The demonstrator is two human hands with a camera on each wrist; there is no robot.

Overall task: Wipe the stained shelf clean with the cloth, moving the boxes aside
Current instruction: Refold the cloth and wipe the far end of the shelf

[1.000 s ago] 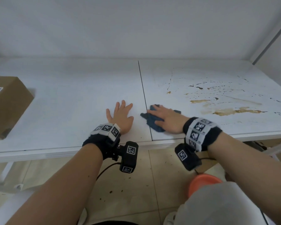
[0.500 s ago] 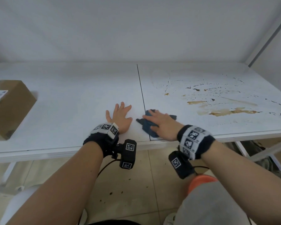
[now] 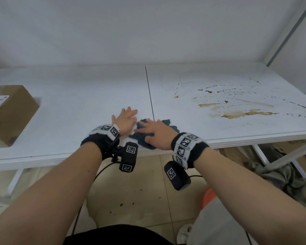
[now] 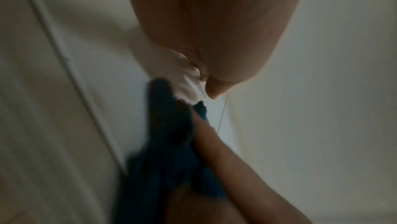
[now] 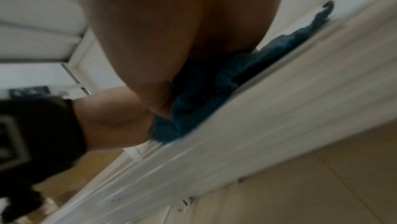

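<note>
right hand (image 3: 155, 132) flat, fingers spread, pressing the blue cloth (image 3: 143, 138) on the shelf (image 3: 78, 106), left hand (image 3: 125, 121) flat beside it

Looks like storeroom or warehouse corner, not home. I stand at wide white shelf (image 3: 78, 106) of two boards meeting at dark seam (image 3: 149, 96), white metal upright (image 3: 290, 30) at right corner, bare white wall behind. Brown cardboard box (image 3: 11, 114) with printed shipping label sits at my left. Under shelf: beige floor tiles (image 3: 145, 188) with dark specks, crumpled grey fabric (image 3: 279, 175) dumped at right.
</note>
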